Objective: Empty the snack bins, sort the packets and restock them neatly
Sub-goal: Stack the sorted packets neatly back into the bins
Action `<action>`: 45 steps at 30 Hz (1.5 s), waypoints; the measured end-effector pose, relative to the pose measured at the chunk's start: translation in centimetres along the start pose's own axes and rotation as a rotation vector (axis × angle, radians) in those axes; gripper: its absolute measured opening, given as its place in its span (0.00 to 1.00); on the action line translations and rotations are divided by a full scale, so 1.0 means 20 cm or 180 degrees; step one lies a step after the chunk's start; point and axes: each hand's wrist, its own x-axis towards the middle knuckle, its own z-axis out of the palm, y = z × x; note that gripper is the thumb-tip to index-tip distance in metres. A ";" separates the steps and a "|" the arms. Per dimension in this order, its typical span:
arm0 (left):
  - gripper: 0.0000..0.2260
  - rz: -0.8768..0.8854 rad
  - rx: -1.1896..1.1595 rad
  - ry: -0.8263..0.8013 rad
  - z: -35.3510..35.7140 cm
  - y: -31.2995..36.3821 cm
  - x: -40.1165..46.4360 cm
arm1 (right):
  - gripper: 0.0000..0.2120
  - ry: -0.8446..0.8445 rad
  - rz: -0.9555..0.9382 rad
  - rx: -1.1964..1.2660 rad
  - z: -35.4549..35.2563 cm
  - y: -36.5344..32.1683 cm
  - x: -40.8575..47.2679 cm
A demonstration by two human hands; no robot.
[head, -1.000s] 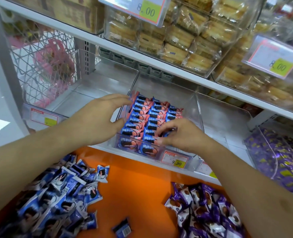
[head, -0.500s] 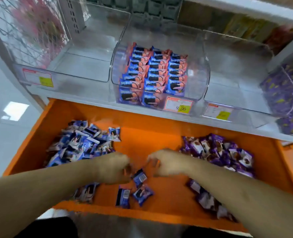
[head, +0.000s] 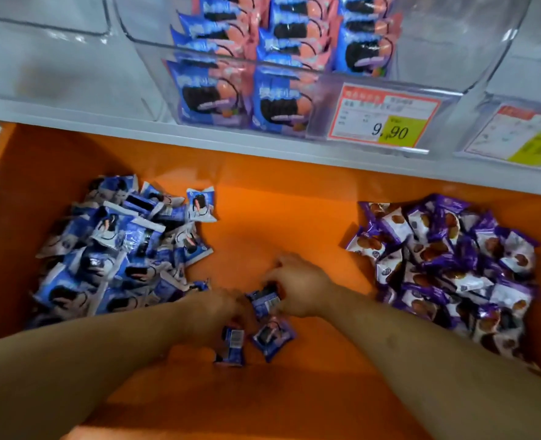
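Two hands low over the flat orange counter (head: 262, 217). My right hand (head: 297, 287) pinches a small dark-blue crinkly foil packet (head: 264, 301), fingers curled round its top edge. My left hand (head: 221, 308) is blurred; it sits on or just above a second dark-blue packet, barcode side up (head: 231, 342), and I cannot tell whether it grips. A third dark-blue packet, biscuit face up (head: 273, 338), lies loose just beside them.

Risk: slick film and a shallow pinch, so a packet could slip and slide into the wrong heap.

Left, a loose heap of blue-and-white packets (head: 116, 252); right, well apart, a heap of purple packets showing brown biscuits (head: 446, 265). Above, on the white shelf, the clear rigid plastic bin (head: 472, 68) holds upright blue-and-pink packets in rows (head: 278, 52), price tag (head: 386, 115) clipped in front.
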 end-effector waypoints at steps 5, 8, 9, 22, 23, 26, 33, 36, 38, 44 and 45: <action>0.23 -0.0282 0.0061 0.0033 0.01 0.02 0.02 | 0.16 0.0359 0.0098 0.0201 -0.01 0.05 -0.04; 0.18 -0.0430 -0.0176 0.0213 -0.05 0.05 -0.04 | 0.14 0.0332 0.0264 0.0457 -0.09 0.07 -0.13; 0.18 -0.0489 -0.0212 0.0256 -0.08 0.07 -0.08 | 0.14 0.0321 0.0290 0.0519 -0.13 0.07 -0.17; 0.14 -0.0459 -0.2309 0.2440 -0.74 0.64 -0.81 | 0.18 0.0856 0.0137 0.2996 -0.90 -0.32 -1.02; 0.14 -0.0364 -0.2492 0.2657 -0.78 0.71 -0.87 | 0.18 0.1021 0.0086 0.3098 -0.94 -0.36 -1.09; 0.13 -0.0204 -0.2744 0.3138 -0.84 0.92 -1.01 | 0.16 0.1428 -0.0196 0.3421 -1.02 -0.50 -1.26; 0.11 0.0047 -0.3148 0.3733 -0.87 1.13 -1.16 | 0.14 0.2066 -0.0550 0.3967 -1.05 -0.58 -1.42; 0.16 0.0116 -0.3239 0.3638 -0.90 1.16 -1.20 | 0.18 0.2168 -0.0548 0.4800 -1.08 -0.54 -1.46; 0.16 0.0022 -0.3241 0.3613 -0.92 1.14 -1.21 | 0.16 0.2185 -0.0590 0.4861 -1.10 -0.51 -1.47; 0.10 -0.0013 -0.2870 0.3669 -0.94 1.10 -1.15 | 0.12 0.2272 -0.0558 0.4471 -1.14 -0.48 -1.44; 0.10 0.0043 -0.2919 0.3636 -0.94 1.10 -1.14 | 0.12 0.2242 -0.0572 0.4469 -1.14 -0.48 -1.44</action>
